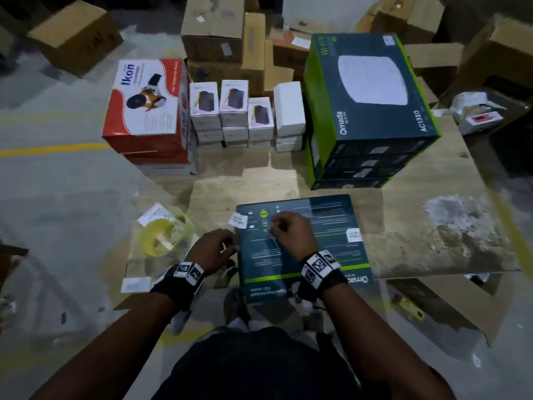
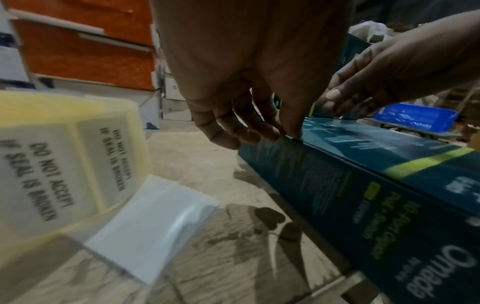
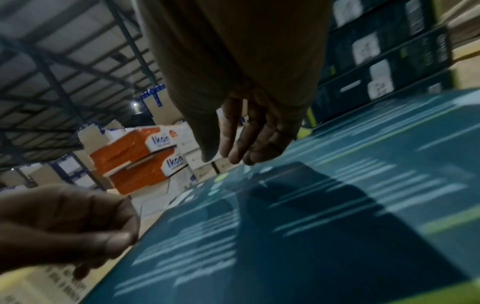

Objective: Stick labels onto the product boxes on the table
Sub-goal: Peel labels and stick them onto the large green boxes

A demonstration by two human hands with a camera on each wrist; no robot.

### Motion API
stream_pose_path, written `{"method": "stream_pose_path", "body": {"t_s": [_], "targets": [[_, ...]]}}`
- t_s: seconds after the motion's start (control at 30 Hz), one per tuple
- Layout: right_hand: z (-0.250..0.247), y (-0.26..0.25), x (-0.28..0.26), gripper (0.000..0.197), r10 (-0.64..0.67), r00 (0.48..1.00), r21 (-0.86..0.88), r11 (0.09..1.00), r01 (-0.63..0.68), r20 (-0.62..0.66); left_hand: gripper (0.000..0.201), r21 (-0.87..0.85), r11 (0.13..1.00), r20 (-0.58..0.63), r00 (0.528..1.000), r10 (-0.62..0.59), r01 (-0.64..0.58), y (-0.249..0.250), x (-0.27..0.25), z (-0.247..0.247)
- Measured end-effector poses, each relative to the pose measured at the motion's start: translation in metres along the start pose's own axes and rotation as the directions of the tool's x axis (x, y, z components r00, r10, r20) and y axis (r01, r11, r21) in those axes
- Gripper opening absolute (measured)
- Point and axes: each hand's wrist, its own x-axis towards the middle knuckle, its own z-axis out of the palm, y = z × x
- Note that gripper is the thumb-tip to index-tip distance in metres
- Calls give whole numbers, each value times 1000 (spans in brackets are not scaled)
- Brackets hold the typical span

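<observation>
A teal Omada box (image 1: pixel 317 255) lies flat on the wooden table (image 1: pixel 432 197) in front of me, with a white label (image 1: pixel 354 235) on its right side. Another white label (image 1: pixel 239 220) sits at its far left corner. My right hand (image 1: pixel 274 226) reaches over the box top, fingers nearly straight, tips touching the printed face (image 3: pixel 233 158). My left hand (image 1: pixel 230 246) is at the box's left edge. Its thumb tip rests on the top edge (image 2: pixel 293 133) and its fingers hang loosely curled beside the box's side. A yellow label roll (image 1: pixel 164 235) reading "do not accept if seal is broken" (image 2: pixel 64 164) lies left of that hand.
At the back of the table stand red Ikon boxes (image 1: pixel 147 111), several small white boxes (image 1: pixel 233 111) and a stack of teal Omada boxes (image 1: pixel 372 111). Brown cartons (image 1: pixel 213 27) pile up behind. Loose label backing (image 2: pixel 150 226) lies by the roll. My knees are at the near edge.
</observation>
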Motion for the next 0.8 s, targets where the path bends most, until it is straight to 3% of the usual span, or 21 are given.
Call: {"method": "stream_pose_path", "body": {"t_s": [0.13, 0.27, 0.33, 0.67, 0.8], "targets": [[46, -18, 8, 20, 4, 1000, -49, 999, -5, -13, 13, -116, 990, 11, 997, -78, 79, -29, 5, -5], [67, -24, 12, 46, -14, 1000, -317, 948, 14, 2, 13, -195, 977, 69, 995, -75, 87, -42, 9, -9], [75, -26, 14, 44, 15, 999, -367, 930, -28, -39, 13, -235, 969, 71, 996, -60, 75, -46, 13, -13], [74, -38, 22, 12, 83, 984, -156, 982, -108, -158, 3, -293, 955, 5, 999, -42, 41, -42, 37, -31], [78, -41, 19, 14, 30, 987, -228, 972, -65, -155, 26, -269, 960, -25, 997, 67, -71, -34, 47, -32]]}}
